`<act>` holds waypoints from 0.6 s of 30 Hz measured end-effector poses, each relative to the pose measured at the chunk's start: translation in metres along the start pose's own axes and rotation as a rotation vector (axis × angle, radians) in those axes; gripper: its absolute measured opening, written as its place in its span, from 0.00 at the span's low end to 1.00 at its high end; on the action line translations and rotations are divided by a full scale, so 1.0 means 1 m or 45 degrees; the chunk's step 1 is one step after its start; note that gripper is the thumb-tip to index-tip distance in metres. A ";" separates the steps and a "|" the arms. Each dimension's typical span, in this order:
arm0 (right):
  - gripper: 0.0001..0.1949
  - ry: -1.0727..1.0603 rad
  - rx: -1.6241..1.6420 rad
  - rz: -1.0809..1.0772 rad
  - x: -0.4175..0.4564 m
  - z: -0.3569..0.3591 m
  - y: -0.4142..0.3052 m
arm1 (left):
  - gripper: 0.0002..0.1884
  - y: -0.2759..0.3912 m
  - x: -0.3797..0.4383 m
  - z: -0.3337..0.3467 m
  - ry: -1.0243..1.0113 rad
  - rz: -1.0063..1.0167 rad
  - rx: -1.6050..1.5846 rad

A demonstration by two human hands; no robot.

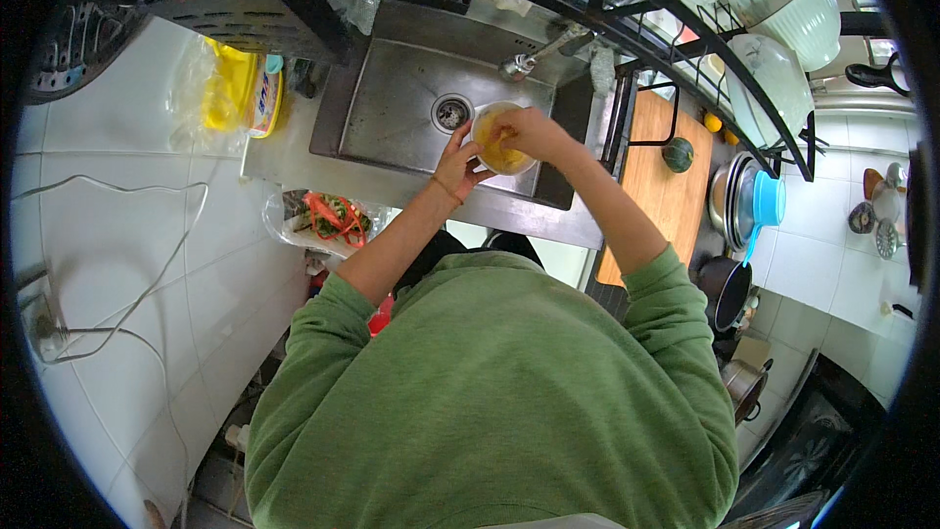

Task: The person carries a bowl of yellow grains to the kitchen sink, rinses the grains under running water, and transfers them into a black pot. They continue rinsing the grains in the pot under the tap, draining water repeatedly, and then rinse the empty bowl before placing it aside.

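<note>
Over the front right part of the stainless steel sink (400, 81), my left hand (458, 167) grips a small whitish bowl (479, 119) by its left side and underside. Inside the bowl is a yellow, wet-looking food mass (505, 156); what it is exactly cannot be made out. My right hand (530, 135) reaches in over the bowl's right rim, its bent fingers touching the yellow contents. Those fingertips are partly hidden, so whether they pinch anything is unclear. Behind the bowl is the faucet (518, 66), and to its left lies the drain (452, 113).
A black dish rack (664, 26) with bowls overhangs the sink's back and right. On the right are a wooden cutting board (664, 198), a dark green squash (677, 155) and stacked metal basins (723, 198). A yellow container (229, 84) and a bag of vegetables (327, 219) are left.
</note>
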State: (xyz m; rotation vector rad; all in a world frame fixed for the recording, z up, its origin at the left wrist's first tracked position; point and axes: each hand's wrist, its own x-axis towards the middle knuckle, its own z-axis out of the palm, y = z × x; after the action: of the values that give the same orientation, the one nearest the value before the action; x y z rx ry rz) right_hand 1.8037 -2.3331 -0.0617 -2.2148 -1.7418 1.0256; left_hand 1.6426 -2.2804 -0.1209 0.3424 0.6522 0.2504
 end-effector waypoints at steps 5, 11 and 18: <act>0.19 0.084 0.137 -0.266 -0.015 -0.045 -0.015 | 0.27 -0.001 -0.004 -0.001 -0.026 0.024 -0.019; 0.30 0.009 -0.411 0.068 -0.010 -0.006 -0.027 | 0.26 -0.002 0.001 -0.003 -0.078 0.056 -0.050; 0.21 0.108 -0.544 -0.125 -0.001 0.007 -0.017 | 0.27 0.000 -0.001 0.003 -0.058 0.053 -0.068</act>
State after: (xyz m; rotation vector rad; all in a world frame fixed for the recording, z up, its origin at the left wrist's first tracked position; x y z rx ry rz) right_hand 1.7860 -2.3308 -0.0585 -2.3290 -2.1680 0.5677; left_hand 1.6439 -2.2811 -0.1185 0.3100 0.5927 0.2985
